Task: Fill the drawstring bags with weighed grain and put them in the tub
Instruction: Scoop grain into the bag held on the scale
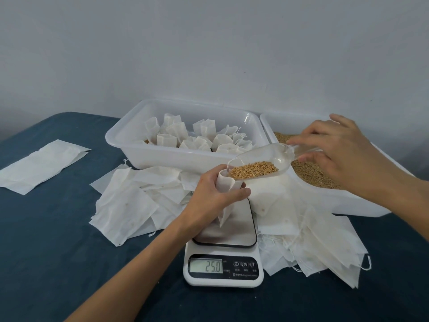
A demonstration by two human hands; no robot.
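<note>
Bag in hand: I see my left hand (212, 190) gripping an open white drawstring bag (226, 191) by its neck, mouth up, its tail hanging down to the steel plate of the kitchen scale (224, 247); I cannot tell whether the tip rests on the plate.
Scoop: my right hand (334, 147) pinches the handle of a clear plastic scoop (260, 162), thumb and fingers closed round it, a heap of wheat grain (254, 170) lying in its front half.
Key relation: the scoop's long axis runs from my right hand down and leftward, and its lip sits right over the bag's mouth, touching or nearly so. The bag lies left of and below the gripped handle, so I judge a raise of the handle end would send the grain in.
Readout: the scale display (205, 266) shows 25.0.
Risk: the mouth looks narrower than the scoop, so I expect spills if I tip fast.
Left tub: a white tub (162, 156) behind the scale holds many filled, tied bags.
Right tub: a second white tub (325, 196) holds the loose grain supply.
Spare stock: flat empty bags (130, 201) lie in piles either side of the scale on the dark blue cloth (46, 228).
</note>
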